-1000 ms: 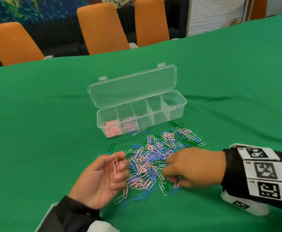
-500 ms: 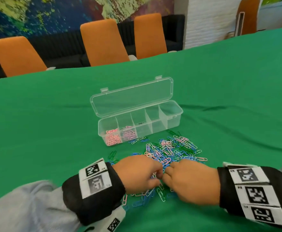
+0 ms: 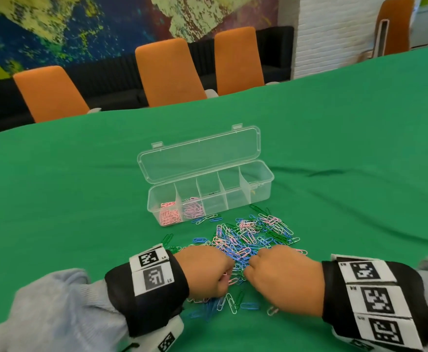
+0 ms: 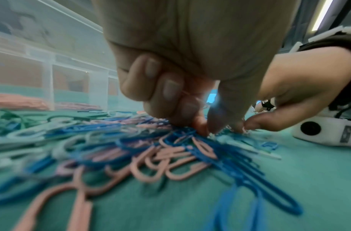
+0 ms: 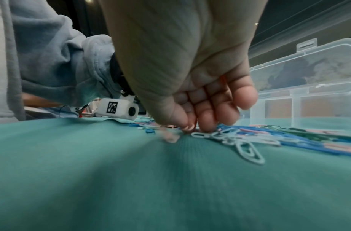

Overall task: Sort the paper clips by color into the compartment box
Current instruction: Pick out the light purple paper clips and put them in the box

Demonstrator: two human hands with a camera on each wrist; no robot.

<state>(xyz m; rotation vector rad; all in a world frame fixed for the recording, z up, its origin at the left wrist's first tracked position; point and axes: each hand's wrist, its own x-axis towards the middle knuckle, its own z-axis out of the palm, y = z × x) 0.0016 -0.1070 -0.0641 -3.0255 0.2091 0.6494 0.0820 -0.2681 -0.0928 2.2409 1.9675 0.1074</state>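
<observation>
A clear compartment box (image 3: 265, 193) stands open on the green cloth, lid tipped back. Its leftmost compartment holds pink clips (image 3: 169, 215), and the one beside it holds paler pink clips (image 3: 194, 210). A mixed pile of paper clips (image 3: 246, 240) in blue, pink, green and white lies in front of the box. My left hand (image 3: 229, 271) is knuckles-up at the pile's near edge. In the left wrist view, the left hand (image 4: 205, 126) has curled fingers keeping pink clips (image 4: 190, 93) in the palm, fingertips on the pile. My right hand (image 3: 248, 270) pinches down at a clip, colour unclear (image 5: 190, 129).
Loose clips (image 3: 233, 303) lie between my wrists near the table's front. Orange chairs (image 3: 169, 72) line the far edge of the green table (image 3: 81, 186). The three right-hand compartments (image 3: 233, 196) look nearly bare.
My left hand turned from palm-up, showing pink clips, to knuckles-up and moved right into the pile beside my right hand. The head view tilted up a little.
</observation>
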